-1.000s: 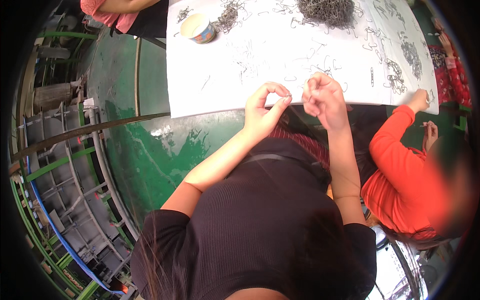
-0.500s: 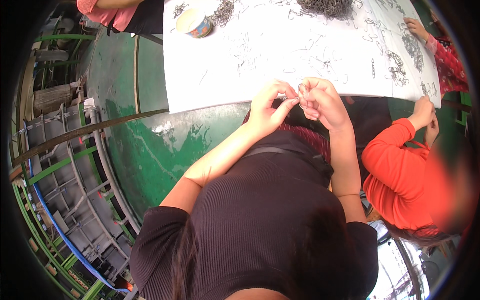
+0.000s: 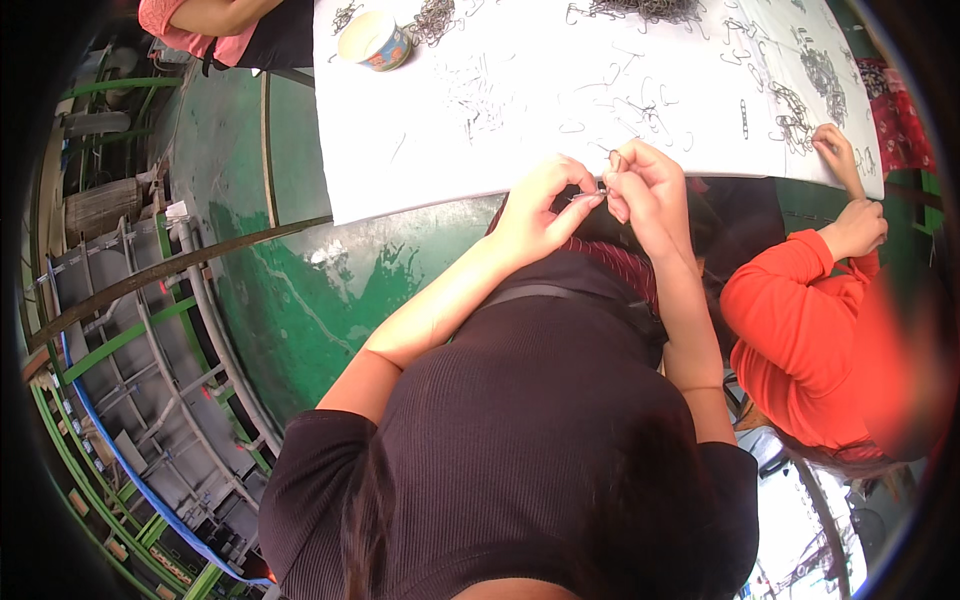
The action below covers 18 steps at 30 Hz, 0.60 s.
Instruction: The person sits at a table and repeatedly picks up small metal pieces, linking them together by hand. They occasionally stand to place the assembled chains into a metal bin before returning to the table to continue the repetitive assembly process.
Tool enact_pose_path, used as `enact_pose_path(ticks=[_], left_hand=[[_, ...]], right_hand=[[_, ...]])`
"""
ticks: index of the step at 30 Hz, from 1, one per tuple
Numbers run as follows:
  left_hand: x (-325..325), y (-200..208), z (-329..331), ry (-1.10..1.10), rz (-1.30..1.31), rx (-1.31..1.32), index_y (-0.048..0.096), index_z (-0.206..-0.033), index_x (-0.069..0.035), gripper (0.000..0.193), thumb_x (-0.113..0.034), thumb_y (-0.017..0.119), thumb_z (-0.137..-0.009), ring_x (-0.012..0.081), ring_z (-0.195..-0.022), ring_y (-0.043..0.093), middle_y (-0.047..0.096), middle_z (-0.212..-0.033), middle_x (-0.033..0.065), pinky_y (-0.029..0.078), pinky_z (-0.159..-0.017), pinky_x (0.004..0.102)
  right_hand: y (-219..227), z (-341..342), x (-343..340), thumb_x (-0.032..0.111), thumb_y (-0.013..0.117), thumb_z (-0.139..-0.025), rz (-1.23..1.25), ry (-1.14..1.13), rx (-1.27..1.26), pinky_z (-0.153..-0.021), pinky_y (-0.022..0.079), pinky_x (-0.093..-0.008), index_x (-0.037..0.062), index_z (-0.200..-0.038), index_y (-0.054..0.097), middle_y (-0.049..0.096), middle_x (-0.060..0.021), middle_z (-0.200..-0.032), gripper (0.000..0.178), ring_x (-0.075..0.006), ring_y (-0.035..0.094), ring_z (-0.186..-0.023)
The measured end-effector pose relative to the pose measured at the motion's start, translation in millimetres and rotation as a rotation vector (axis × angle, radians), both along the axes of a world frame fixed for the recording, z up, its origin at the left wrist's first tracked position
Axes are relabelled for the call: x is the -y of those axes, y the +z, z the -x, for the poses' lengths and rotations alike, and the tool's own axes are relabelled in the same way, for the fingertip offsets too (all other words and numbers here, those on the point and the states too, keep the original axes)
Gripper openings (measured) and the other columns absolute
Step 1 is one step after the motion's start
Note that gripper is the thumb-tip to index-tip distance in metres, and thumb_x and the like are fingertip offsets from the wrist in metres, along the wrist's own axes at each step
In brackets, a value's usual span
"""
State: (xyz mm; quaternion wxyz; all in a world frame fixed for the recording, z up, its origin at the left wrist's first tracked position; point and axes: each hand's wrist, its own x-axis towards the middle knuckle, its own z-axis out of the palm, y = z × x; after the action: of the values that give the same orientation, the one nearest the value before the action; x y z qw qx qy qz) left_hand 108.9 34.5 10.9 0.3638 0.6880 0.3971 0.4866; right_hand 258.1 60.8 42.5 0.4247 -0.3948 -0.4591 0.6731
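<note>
My left hand (image 3: 545, 208) and my right hand (image 3: 650, 190) meet at the table's near edge, both closed in a pinch. Between my left thumb and index finger is a small thin metal piece (image 3: 592, 194), mostly covered by the fingertips. My right fingers grip a bent wire hook (image 3: 614, 156), its curved end showing above them. The fingertips of both hands almost touch, and whether the two metal pieces are joined cannot be made out. Beyond my hands, loose wire hooks (image 3: 640, 105) and a scatter of thin metal pins (image 3: 480, 105) lie on the white table (image 3: 380, 175).
A round tub (image 3: 374, 42) stands at the far left beside a dark heap of metal pieces (image 3: 432, 20). A bigger hook pile (image 3: 650, 8) sits at the far edge. On the right, a co-worker in an orange-red top (image 3: 790, 320) sits close; another person's arm (image 3: 215, 15) shows at upper left.
The wire hook in my right hand now sticks up further above the fingers. My left hand keeps its pinch. At right, a co-worker's hand has reached onto the table among the hooks.
</note>
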Motion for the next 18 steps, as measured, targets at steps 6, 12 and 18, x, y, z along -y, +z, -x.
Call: enact_pose_path(ticks=[6,12,18], left_hand=[[-9.5,-7.7,8.4,0.199,-0.014,-0.047,0.055,-0.088,-0.005,0.021,-0.01,0.063,-0.069,0.0221,-0.085,0.051,0.056,-0.08,0.006,0.037,-0.079,0.0346],[-62.0,-58.1,59.6,0.37,0.504,-0.871,0.058,-0.077,-0.004,0.027,-0.024,0.071,-0.063,0.0204,-0.068,0.054,0.057,-0.069,0.0075,0.041,-0.069,0.0321],[-75.1,-102.4,62.0,0.42,0.548,-0.829,0.055,-0.078,-0.002,0.028,-0.02,0.07,-0.062,0.0222,-0.069,0.052,0.055,-0.071,0.0097,0.041,-0.069,0.0336]], right_hand=[[8.2,1.3,5.7,-0.009,0.051,-0.063,-0.823,-0.143,0.359,-0.047,0.034,-0.0204,-0.0015,-0.068,0.046,0.046,-0.0061,-0.06,0.01,-0.0103,0.042,-0.05],[13.2,2.1,8.0,-0.01,0.051,-0.061,-0.876,-0.115,0.335,-0.043,0.033,-0.0205,-0.0014,-0.067,0.046,0.046,-0.0055,-0.059,0.012,-0.0102,0.041,-0.046],[13.5,4.9,9.7,-0.01,0.051,-0.059,-0.855,-0.13,0.35,-0.041,0.032,-0.0205,-0.0005,-0.065,0.046,0.045,-0.0045,-0.056,0.012,-0.0092,0.04,-0.043]])
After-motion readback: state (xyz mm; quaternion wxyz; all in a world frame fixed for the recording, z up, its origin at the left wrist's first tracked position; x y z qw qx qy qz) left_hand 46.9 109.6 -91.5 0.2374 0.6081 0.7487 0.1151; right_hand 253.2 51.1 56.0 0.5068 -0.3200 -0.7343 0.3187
